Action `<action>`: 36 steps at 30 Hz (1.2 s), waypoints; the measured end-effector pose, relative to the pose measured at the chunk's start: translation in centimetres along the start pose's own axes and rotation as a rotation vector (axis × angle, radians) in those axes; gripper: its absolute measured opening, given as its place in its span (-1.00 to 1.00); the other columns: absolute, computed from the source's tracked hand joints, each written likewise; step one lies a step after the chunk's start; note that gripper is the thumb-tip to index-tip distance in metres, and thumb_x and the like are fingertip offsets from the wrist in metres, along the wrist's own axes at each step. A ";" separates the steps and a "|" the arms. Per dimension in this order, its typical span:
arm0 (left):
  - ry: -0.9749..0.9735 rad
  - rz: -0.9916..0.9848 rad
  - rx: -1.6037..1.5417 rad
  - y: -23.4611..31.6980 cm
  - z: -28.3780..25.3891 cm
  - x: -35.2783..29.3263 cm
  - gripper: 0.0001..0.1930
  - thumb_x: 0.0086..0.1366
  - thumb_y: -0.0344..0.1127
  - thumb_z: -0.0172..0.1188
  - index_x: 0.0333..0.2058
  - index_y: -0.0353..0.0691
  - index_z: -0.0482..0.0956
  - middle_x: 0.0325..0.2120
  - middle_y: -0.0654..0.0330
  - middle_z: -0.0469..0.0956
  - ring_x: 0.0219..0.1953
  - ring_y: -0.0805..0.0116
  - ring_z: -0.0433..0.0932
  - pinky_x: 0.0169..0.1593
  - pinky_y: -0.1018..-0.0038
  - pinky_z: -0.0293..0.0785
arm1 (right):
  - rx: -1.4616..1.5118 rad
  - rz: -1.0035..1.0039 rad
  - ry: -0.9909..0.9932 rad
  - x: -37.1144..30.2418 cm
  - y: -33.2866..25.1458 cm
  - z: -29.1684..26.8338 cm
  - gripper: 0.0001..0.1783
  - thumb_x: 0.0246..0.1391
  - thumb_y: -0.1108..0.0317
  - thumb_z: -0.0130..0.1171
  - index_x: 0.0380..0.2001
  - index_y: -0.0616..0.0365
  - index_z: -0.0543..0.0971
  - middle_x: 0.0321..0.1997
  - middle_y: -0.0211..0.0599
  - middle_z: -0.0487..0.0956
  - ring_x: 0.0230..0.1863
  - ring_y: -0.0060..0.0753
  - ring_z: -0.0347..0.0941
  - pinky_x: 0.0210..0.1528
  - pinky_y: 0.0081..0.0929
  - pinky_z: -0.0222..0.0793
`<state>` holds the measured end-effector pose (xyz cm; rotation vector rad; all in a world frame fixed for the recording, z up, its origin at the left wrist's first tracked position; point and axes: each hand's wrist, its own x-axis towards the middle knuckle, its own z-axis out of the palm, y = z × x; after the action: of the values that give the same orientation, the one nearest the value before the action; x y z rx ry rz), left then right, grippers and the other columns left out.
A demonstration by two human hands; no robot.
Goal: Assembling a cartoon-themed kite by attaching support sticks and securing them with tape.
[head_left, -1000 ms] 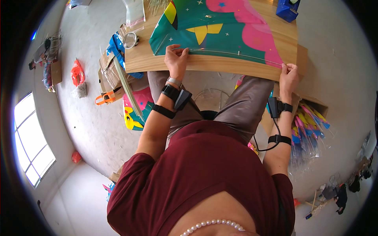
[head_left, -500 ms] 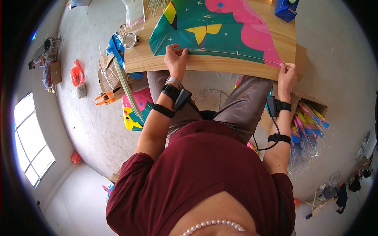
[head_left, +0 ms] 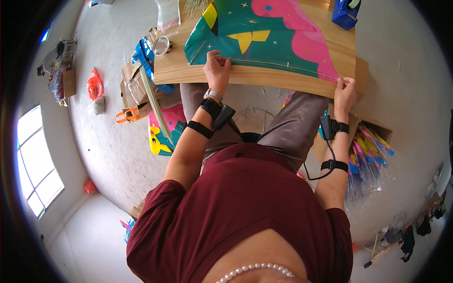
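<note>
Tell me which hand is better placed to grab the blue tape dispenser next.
The right hand, probably: it is nearer the blue tape dispenser on the right side of the table, though it seems to pinch a corner of the printed sheet. The left hand is farther off, at the sheet's near edge.

The right hand [head_left: 345,93] pinches a corner of the green-and-pink sheet [head_left: 264,49]; the left hand [head_left: 217,74] rests at its near edge. Between them runs a thin pale rod [head_left: 264,62]. Beyond the right hand, a blue tape dispenser [head_left: 344,16] sits on the table [head_left: 177,70].
</note>
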<state>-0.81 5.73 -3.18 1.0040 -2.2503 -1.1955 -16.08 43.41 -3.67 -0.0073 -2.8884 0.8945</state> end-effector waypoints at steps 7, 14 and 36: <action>0.018 0.032 0.023 0.2 -0.1 -0.4 -0.62 0.18 -0.49 0.35 -0.04 -0.31 0.44 -0.42 0.07 0.65 -0.41 0.26 0.67 -0.28 0.38 0.59 | -0.033 -0.020 0.022 0.2 0.8 0.5 -0.75 0.16 0.24 0.33 -0.26 0.11 0.50 -0.37 -0.19 0.69 -0.28 -0.02 0.64 -0.20 -0.12 0.49; 0.029 0.073 0.081 0.5 0.0 -0.7 -0.62 0.20 -0.46 0.31 -0.02 -0.31 0.43 -0.42 0.01 0.66 -0.38 0.12 0.68 -0.26 0.28 0.59 | -0.077 -0.015 0.017 0.2 1.3 0.6 -0.72 0.15 0.19 0.33 -0.24 0.09 0.50 -0.35 -0.23 0.66 -0.27 -0.03 0.62 -0.21 -0.07 0.47; 0.040 0.150 0.152 -1.2 0.7 -0.5 -0.60 0.20 -0.45 0.33 -0.01 -0.39 0.46 -0.38 0.03 0.68 -0.36 0.21 0.69 -0.23 0.37 0.62 | -0.070 -0.048 0.029 0.1 0.0 0.1 -0.74 0.17 0.25 0.31 -0.26 0.18 0.50 -0.32 -0.10 0.63 -0.23 0.04 0.59 -0.16 -0.07 0.45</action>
<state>-0.40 6.02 -4.54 0.8860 -2.3673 -0.9458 -16.17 43.34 -3.71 0.0422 -2.8787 0.7783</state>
